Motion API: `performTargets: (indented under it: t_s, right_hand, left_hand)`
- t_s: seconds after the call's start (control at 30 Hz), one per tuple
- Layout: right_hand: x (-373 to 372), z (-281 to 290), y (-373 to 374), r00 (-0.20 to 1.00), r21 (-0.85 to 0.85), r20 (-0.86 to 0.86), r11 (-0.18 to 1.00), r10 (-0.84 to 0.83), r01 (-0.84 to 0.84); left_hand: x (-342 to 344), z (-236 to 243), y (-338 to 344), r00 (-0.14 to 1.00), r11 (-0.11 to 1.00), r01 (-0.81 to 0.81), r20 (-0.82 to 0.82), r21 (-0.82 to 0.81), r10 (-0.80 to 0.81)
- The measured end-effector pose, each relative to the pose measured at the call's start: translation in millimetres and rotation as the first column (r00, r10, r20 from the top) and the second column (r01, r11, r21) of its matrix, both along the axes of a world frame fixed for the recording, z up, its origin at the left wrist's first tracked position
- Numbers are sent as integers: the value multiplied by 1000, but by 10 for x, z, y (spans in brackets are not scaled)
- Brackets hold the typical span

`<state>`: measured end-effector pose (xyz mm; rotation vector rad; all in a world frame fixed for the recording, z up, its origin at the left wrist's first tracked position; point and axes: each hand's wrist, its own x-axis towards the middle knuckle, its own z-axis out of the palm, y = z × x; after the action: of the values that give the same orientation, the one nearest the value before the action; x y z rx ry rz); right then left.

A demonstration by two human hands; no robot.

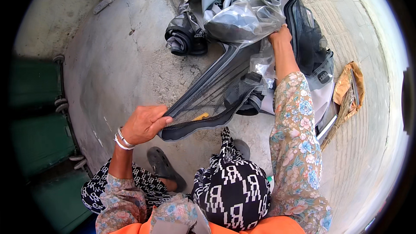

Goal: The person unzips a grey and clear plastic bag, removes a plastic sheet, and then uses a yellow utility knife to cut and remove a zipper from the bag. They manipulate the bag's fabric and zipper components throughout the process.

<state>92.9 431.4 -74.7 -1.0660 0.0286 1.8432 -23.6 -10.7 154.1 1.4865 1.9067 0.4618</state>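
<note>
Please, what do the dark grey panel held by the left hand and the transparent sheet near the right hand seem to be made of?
The dark grey panel: probably matte synthetic mesh; fine holes let the floor show through.
The transparent sheet: likely glossy plastic film, judging by bright reflections and creases.

Mesh panel [216,92] drawn out at an angle above concrete floor [112,65]

Left hand [145,123] pinches the panel's near corner between thumb and fingers; a yellow piece [201,116] shows through the netting. Right hand [281,37] is at the edge of a clear plastic sheet [249,19], fingertips partly hidden. Left of the sheet, a dark rolled bundle [182,34] rests on the floor; right of it, black netting [307,34]. Farther right, a straw-coloured bundle [340,117] lies beside orange-brown material [342,87].
</note>
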Motion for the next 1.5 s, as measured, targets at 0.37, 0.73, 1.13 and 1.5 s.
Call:
performTargets:
  t_s: [0.37, 0.73, 1.13, 1.5]
  right_hand:
    - [270, 721, -1524, 934, 143, -29, 926, 357, -349]
    - [-276, 1197, -1736, 933, 551, 207, 754, 293, -359]
    - [-851, 723, -426, 907, 157, 380, 954, 182, -257]
    - [-639, 348, 119, 798, 142, 597, 967, 87, -212]
  left_hand:
    - [-90, -555, 357, 996, 981, -80, 32, -179, 87]
    - [125, -1366, 1815, -240, 644, -648, 912, -406, 333]
    - [362, -1182, 1591, 508, 746, -649, 645, -149, 571]
    - [429, -938, 911, 673, 881, -465, 612, -85, 415]
